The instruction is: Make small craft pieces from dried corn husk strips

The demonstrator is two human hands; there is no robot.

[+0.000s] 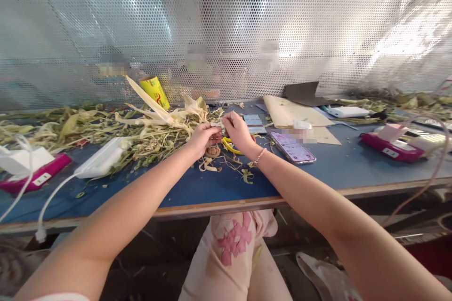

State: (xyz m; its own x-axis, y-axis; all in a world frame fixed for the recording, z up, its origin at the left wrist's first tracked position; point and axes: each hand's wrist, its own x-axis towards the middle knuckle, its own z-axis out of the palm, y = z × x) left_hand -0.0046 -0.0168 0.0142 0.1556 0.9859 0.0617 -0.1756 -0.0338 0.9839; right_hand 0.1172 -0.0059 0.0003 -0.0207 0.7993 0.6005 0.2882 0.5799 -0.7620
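Observation:
My left hand [204, 139] and my right hand [236, 128] meet over the middle of the blue table, fingers closed in a pinch. Between the fingertips is something small and pale, too small to name. Just below my left hand sits a brown coiled piece [213, 151], like wound husk. A yellow ring-shaped thing [231, 146] lies under my right hand, partly hidden by it. Curled scraps of dried husk [209, 165] are scattered in front. To the left of my hands spreads a heap of dried corn husks [148, 138], with long pale leaves [151, 103] on top.
A phone [292, 147] lies to the right, near brown paper [293, 112]. Magenta power strips [391, 146] and a white adapter [104, 156] with cables lie at the sides. A yellow tube [154, 91] leans against the perforated metal screen [226, 33] behind.

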